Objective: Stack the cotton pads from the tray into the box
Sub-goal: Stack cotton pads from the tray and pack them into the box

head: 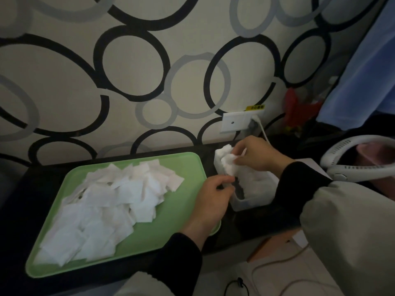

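Mostly still loose: cotton pads [111,201] heaped on green tray [177,229], lower left. Right hand [258,155] pinching a small bunch over clear box [252,201], centre right; left hand [215,193] curled at box edge, contents unclear. Light, soft, floppy; pinch by edges.

Left hand [215,192] curled, pinching; right hand [257,155] fingers closed, gripping.

tray [183,165] near corner under left hand [213,197], box [252,201] contents dim

Black sleeves [181,248] to the wrists — pale grey padded vest [346,231] over them.
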`<state>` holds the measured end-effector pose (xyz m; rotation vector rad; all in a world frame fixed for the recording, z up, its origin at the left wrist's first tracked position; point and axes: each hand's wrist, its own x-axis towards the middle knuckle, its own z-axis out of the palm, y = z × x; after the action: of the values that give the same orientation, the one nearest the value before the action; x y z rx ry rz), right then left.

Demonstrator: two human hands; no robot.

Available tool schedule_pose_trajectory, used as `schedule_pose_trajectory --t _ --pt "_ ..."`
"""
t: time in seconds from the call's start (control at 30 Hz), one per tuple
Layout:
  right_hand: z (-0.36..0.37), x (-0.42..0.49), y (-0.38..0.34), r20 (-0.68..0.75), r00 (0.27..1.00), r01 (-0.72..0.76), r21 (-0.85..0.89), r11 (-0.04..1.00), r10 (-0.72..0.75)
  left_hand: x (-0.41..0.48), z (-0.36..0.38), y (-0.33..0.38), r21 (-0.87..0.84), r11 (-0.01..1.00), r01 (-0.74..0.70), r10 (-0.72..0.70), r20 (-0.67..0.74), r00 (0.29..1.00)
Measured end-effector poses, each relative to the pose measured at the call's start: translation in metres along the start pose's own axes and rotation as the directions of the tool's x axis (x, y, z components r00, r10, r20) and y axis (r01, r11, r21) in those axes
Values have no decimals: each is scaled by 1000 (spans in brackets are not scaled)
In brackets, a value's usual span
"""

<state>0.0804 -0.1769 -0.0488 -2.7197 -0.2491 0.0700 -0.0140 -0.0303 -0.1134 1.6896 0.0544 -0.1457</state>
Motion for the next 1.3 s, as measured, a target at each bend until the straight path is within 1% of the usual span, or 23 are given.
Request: schedule_pose_trajectory --t 0.1,0.2,0.3,0.37,0.43,0.57,0.63,0.7,0.73,0.8,0.83,0.9,0.97,1.0,1.07,1.1,1.2,1.23,1.3 --pt "2 10 -7 6 998 58 -232 971 -58 3 -3 -2 -11 1000 2 -2 8 1000" --pt "5 15 -16 93 995 69 -321 945 -42 5 -5 -3 3 1000 4 -4 18 1000" --pt "10 14 -26 89 994 85 -349 933 -57 3 -6 0 15 1000 -2 2 34 999" --pt "15 14 -25 64 997 64 -319 946 -46 2 -8 2 19 1000 3 -4 45 999" --pt "18 11 -22 30 999 19 -251 968 -11 0 -12 5 9 1000 9 -10 49 999" --pt "15 -7 -28 -89 992 -93 -87 992 85 -4 -31 11 -9 1000 -18 18 0 1000" --pt "11 -20 -40 -147 986 -76 29 997 80 -7 -47 13 -16 1000 -17 16 -51 999" --pt "11 -34 -58 -184 980 -39 188 981 74 -11 -65 14 -21 1000 2 -4 -101 995" --pt "14 -40 -68 -183 981 -14 263 965 64 -13 -74 15 -22 1000 7 -10 -132 991" --pt "26 -49 -92 -135 991 55 371 927 -5 -21 -97 16 -44 999 13 -22 -216 976" --pt "35 -50 -100 -93 995 78 383 920 -45 -23 -107 17 -56 998 17 -31 -254 967" --pt "58 -50 -115 4 995 93 316 944 -99 -31 -131 19 -67 997 22 -43 -322 946" --pt "82 -48 -121 73 992 79 246 966 -100 -39 -153 19 -86 996 27 -58 -379 924" --pt "91 -46 -121 79 993 64 232 971 -85 -41 -161 18 -91 995 27 -61 -394 917" --pt "103 -43 -126 40 998 39 252 967 -51 -48 -179 16 -56 998 32 -52 -421 905" --pt "108 -40 -130 7 999 30 292 956 -34 -51 -187 14 -18 999 35 -39 -436 899" --pt "115 -35 -151 -80 996 72 386 920 -45 -56 -211 6 81 995 52 -8 -469 883" --pt "118 -34 -158 -102 993 92 390 916 -56 -57 -218 4 102 993 64 -9 -473 881" --pt "120 -34 -167 -94 993 95 360 928 -66 -59 -226 1 121 988 94 -25 -474 880"
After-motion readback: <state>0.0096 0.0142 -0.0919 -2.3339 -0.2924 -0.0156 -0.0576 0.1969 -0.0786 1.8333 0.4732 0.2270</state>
